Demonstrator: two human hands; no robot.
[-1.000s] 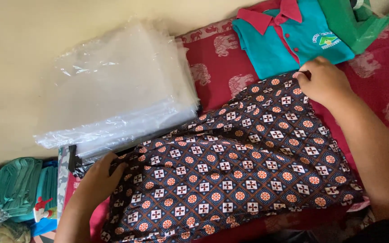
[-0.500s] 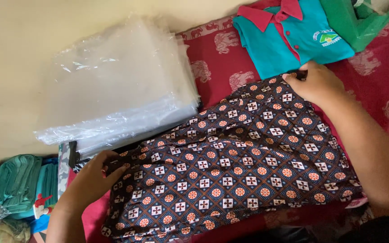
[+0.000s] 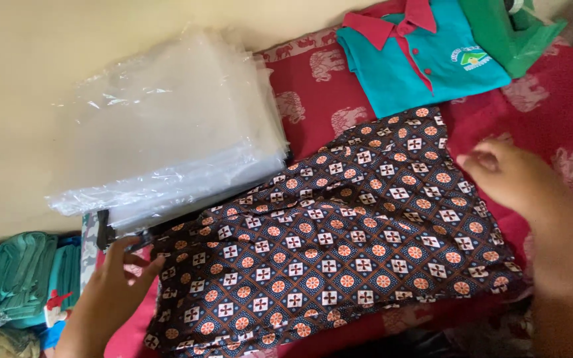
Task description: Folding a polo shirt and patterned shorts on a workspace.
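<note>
Left hand point(image 3: 111, 292) open, touching the patterned cloth point(image 3: 339, 245) at lower left; right hand point(image 3: 509, 176) loose, empty. Unheld, the cloth could wrinkle.

A dark patterned cloth point(image 3: 339, 232) is spread flat on a red elephant-print sheet point(image 3: 552, 106). Its left edge is touched by the left hand point(image 3: 111, 285); the right hand point(image 3: 509, 174) is held, fingers loose, just over its right edge. Clear plastic bags point(image 3: 167, 126) are stacked beside it.

Left hand point(image 3: 117, 282) lies flat, fingers spread — right hand point(image 3: 509, 174) hovers loosely curled, holding nothing.
</note>
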